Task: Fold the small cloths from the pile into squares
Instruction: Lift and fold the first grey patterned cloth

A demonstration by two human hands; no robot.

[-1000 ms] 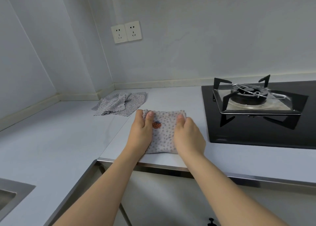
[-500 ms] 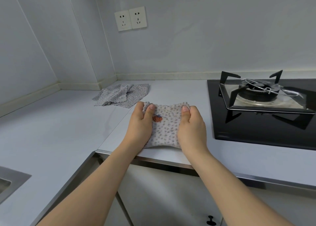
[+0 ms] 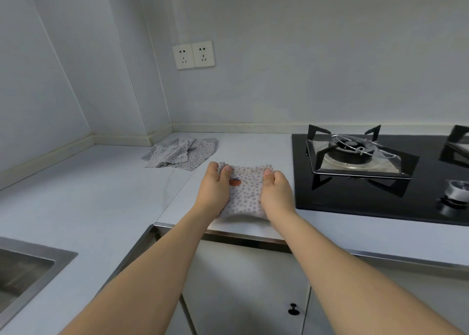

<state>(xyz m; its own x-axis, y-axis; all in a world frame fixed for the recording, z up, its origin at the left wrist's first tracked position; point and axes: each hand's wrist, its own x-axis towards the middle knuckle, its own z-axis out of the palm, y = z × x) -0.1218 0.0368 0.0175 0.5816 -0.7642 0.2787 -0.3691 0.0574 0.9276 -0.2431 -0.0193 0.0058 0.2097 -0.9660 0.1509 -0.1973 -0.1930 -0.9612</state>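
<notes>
a small grey cloth with fine dots and a red patch [image 3: 245, 191] is held just left of the black glass gas hob [image 3: 380, 177], at the front part of the pale counter [image 3: 101, 195]. its far corners are pinched by the left hand [image 3: 215, 188] and the right hand [image 3: 275, 191], thumbs on top and fingers curled under, probably so that the edge can be kept straight for a fold. the cloth looks soft, nearly square, slightly sagging. the unfolded pile of same dotted cloths [image 3: 181, 153] lies further left of the hob, near the wall corner.

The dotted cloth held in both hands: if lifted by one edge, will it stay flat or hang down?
The dotted cloth would probably droop: it already sags and bows between the left hand and right hand. It looks thin and light, like the rumpled pile behind. Its folds may slip open unless pinched.
</notes>
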